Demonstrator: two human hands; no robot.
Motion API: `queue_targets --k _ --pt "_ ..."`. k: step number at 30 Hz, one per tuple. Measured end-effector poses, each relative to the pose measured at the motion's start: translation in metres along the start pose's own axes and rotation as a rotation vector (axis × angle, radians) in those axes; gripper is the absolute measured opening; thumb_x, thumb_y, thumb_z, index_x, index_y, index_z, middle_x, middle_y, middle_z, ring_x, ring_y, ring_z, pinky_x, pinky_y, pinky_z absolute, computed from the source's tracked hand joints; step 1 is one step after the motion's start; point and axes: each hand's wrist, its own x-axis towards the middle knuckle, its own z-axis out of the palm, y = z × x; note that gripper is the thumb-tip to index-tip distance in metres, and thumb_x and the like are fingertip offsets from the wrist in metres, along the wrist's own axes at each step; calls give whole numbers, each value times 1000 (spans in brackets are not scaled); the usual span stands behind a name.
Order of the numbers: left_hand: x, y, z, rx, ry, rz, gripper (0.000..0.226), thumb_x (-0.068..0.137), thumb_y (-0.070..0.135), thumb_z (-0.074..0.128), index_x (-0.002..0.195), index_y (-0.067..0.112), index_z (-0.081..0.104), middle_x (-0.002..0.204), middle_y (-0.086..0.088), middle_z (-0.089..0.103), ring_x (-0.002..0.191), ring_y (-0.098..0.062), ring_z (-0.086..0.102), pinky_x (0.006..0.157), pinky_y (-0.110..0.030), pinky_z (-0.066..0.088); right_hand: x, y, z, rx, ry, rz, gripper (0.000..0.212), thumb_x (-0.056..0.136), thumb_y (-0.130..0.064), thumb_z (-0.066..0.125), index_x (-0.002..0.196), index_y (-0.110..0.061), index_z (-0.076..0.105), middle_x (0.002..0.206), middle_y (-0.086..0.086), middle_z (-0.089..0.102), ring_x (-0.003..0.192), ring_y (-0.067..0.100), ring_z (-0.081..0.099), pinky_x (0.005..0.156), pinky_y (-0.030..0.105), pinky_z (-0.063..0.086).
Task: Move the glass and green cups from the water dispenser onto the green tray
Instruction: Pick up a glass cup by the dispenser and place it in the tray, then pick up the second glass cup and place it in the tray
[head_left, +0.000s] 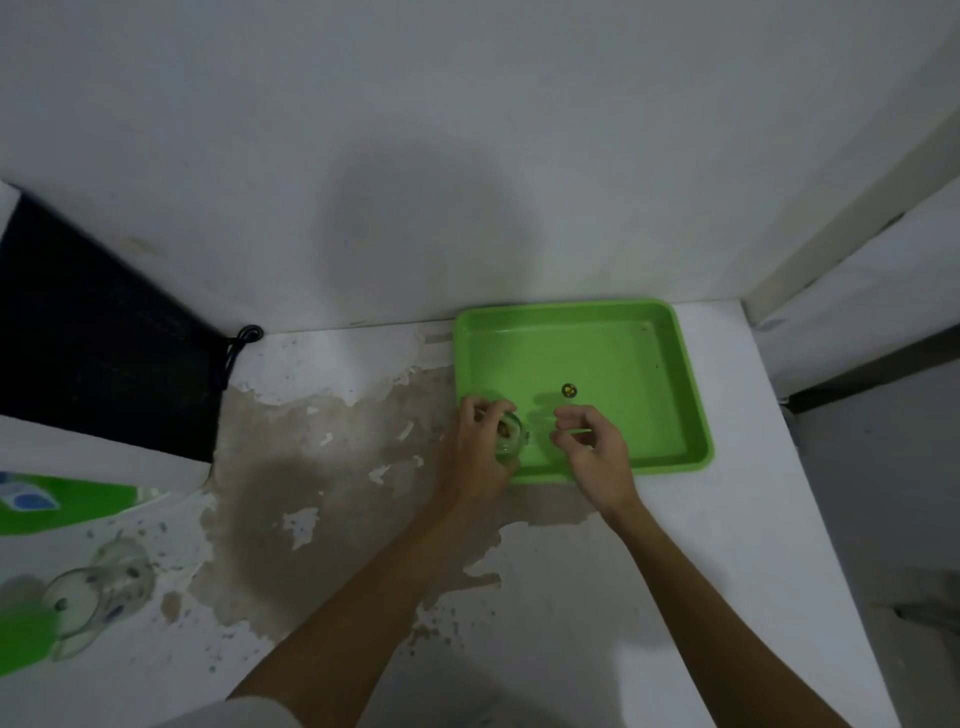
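The green tray (649, 364) lies on the white counter against the wall, right of centre. My left hand (480, 452) is shut on a clear glass cup (511, 434), which stands upright over the tray's near-left corner. Just to the right, my right hand (592, 449) hovers over the tray's near edge with its fingers curled; whether they hold a clear glass I cannot tell. At the lower left stand two more glass cups (98, 587), beside a blurred green cup (21, 639) at the frame's edge.
A dark mesh panel (104, 332) with a black cord (244, 338) fills the left corner. A green label (67, 499) shows at the left edge. The counter's paint is peeled brown in the middle (311, 457). A small round mark (569, 390) sits on the tray's floor.
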Motion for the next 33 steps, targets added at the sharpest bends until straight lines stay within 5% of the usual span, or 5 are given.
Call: queue_targets --k 12,15,19,28,33 --pt "-123 -116 -97 -277 161 -87 19 78 13 74 91 26 69 89 10 64 81 -2 60 72 -28 55 -62 -37 88 -125 -149 -251 18 85 0 63 88 -17 71 70 -1 63 68 13 58 66 26 48" --pt "-158 -151 -121 -316 201 -150 16 81 13 72 88 27 69 84 12 65 78 -5 61 69 -24 54 -84 -43 130 -122 -233 -253 16 84 -6 64 85 -20 70 67 12 63 68 30 62 66 39 51" --pt "-205 -200 -157 -294 324 -243 26 79 9 74 82 32 63 80 16 61 78 4 59 67 -14 46 -114 -52 201 -118 -369 -247 13 82 -6 63 84 -18 70 60 0 57 64 25 60 68 42 52" --pt "-253 -293 -220 -92 566 -381 32 68 12 78 95 25 66 104 4 51 98 -20 55 81 -32 52 -163 -78 321 -203 -590 -224 22 85 -1 63 82 -21 71 70 10 66 68 20 63 69 28 52" --pt "-248 -331 -229 -73 449 -481 64 68 22 81 128 24 59 131 -7 48 117 -29 51 95 -39 53 -171 -85 358 -216 -618 -210 28 85 0 62 80 -26 70 70 14 68 64 16 62 70 32 52"
